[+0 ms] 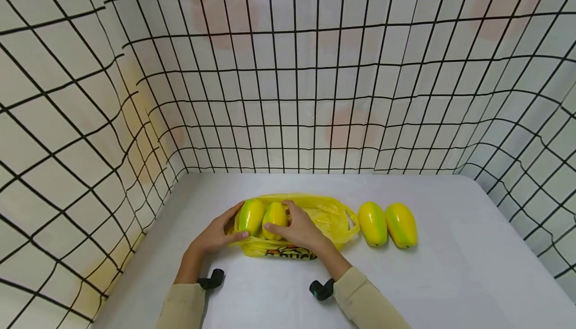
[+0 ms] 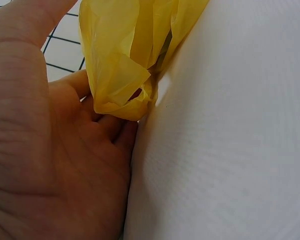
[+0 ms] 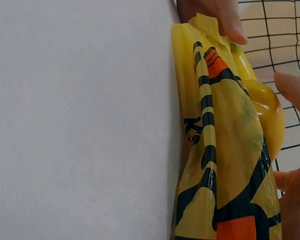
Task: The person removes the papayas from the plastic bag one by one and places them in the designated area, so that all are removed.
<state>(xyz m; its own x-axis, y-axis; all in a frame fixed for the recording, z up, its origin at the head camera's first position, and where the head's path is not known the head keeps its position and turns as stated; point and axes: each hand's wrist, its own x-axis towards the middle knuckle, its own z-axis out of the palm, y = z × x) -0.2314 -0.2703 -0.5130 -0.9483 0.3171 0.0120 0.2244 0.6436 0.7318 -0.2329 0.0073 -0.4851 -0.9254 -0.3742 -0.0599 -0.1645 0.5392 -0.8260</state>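
Observation:
A yellow plastic bag (image 1: 321,214) with dark print lies on its side on the table. Two glossy yellow-green mangoes show at its left end, a left mango (image 1: 252,216) and a right mango (image 1: 275,219). My left hand (image 1: 216,233) holds the bag's left end, thumb in front and fingers behind. In the left wrist view, yellow plastic (image 2: 117,60) lies against the fingers. My right hand (image 1: 303,226) grips the right mango, thumb on its near side and fingers on its far side. The right wrist view shows that mango (image 3: 270,117) behind the printed bag side (image 3: 230,135).
Two more mangoes stand side by side to the right of the bag, one (image 1: 372,224) next to the other (image 1: 401,225). A white table (image 1: 450,279) lies under everything. Black grid netting (image 1: 315,79) encloses the back and both sides. Each wrist carries a black device (image 1: 321,290).

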